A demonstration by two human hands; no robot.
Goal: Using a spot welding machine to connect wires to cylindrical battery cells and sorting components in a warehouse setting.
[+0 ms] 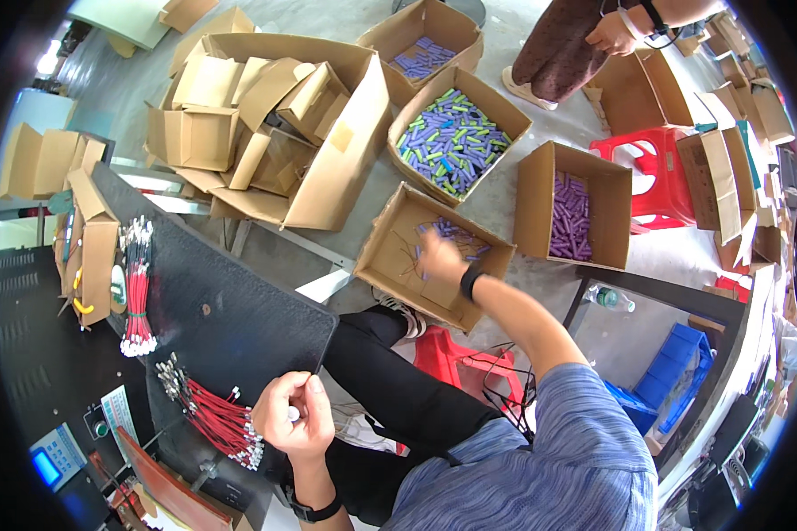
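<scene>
My left hand (297,414) is closed above the near edge of the black worktop (239,305). Its fingers curl round a small cylinder (293,413), of which only a pale round end shows. My right hand (440,257) reaches down into a cardboard box (383,250) that holds purple cylindrical battery cells (471,245) and thin brown wires (406,255). Its fingertips are unclear, and whether they grip anything cannot be made out. Beside my left hand lies a bundle of red wires with white connectors (212,411); another tied red wire bundle (138,301) lies farther off.
Beyond stand a box of green and purple cells (392,142), a box of purple cells (617,199) and a large box of cardboard pieces (350,168). Red stools (660,168) and a blue bin (673,367) are at right. Another person's hand (613,34) shows at the top.
</scene>
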